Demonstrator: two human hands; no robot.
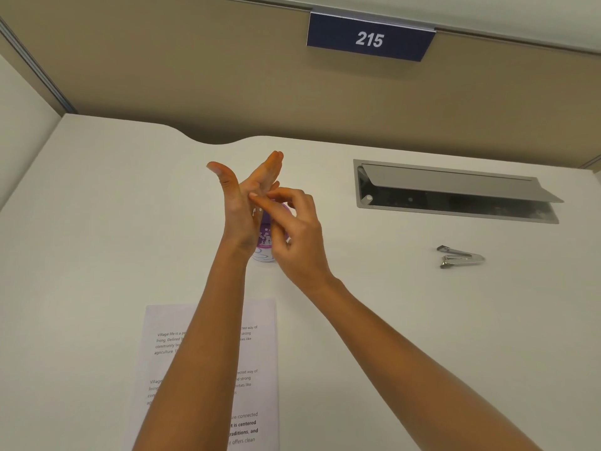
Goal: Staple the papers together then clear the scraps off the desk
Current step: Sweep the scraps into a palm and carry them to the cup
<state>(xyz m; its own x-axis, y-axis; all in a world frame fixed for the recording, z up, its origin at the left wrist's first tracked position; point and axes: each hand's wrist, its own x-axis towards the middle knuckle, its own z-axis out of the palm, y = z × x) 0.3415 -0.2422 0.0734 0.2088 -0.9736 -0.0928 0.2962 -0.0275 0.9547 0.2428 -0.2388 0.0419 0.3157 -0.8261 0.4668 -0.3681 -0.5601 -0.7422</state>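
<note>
My left hand [242, 203] is raised above the desk, its fingers straight and its palm turned toward my right hand. A few tiny white paper scraps [255, 211] cling to that palm. My right hand [294, 232] has curled fingers, and its thumb and forefinger pinch a small scrap against the left palm. Both hands hover over a small purple-and-white container [265, 245], which they mostly hide. The printed papers [260, 359] lie flat near the desk's front edge, partly under my left forearm. A metal stapler [461, 257] lies on the desk to the right, away from both hands.
A recessed cable tray [455, 203] with its grey lid propped open sits at the back right of the white desk [97, 222]. A beige partition with a blue "215" sign [369, 37] closes off the back.
</note>
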